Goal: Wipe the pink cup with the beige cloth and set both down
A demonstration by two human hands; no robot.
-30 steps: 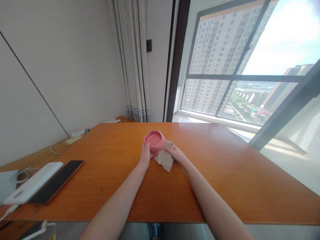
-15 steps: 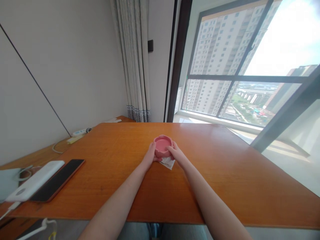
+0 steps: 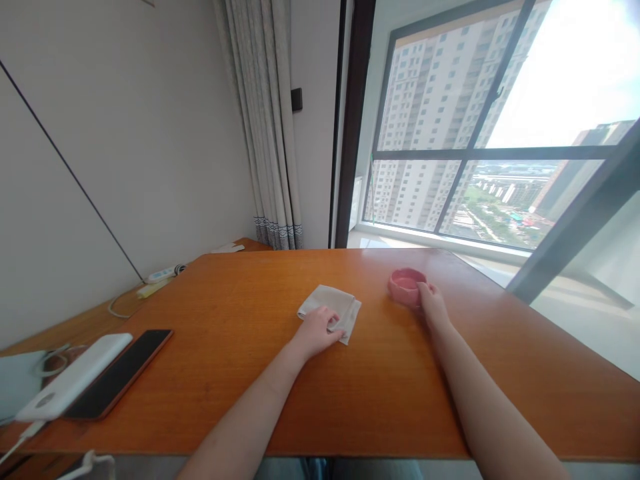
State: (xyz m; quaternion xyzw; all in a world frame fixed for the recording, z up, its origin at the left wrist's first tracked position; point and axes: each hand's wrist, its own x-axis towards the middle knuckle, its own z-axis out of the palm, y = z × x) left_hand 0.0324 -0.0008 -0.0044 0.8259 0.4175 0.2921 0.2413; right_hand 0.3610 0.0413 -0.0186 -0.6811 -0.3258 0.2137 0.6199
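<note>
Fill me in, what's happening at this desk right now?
A person sits at a wooden desk by a window. The left hand rests on a folded grey cloth lying flat on the desk. The right hand touches the side of a small pink bowl that stands upright on the desk, apart from the cloth and to its right. A phone and a white power bank lie at the desk's left end.

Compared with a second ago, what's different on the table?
The pink bowl has moved right, away from the cloth; the right hand is at its side. The left hand let go of the bowl and now rests on the cloth, which lies flat. The phone and power bank stayed put.
</note>
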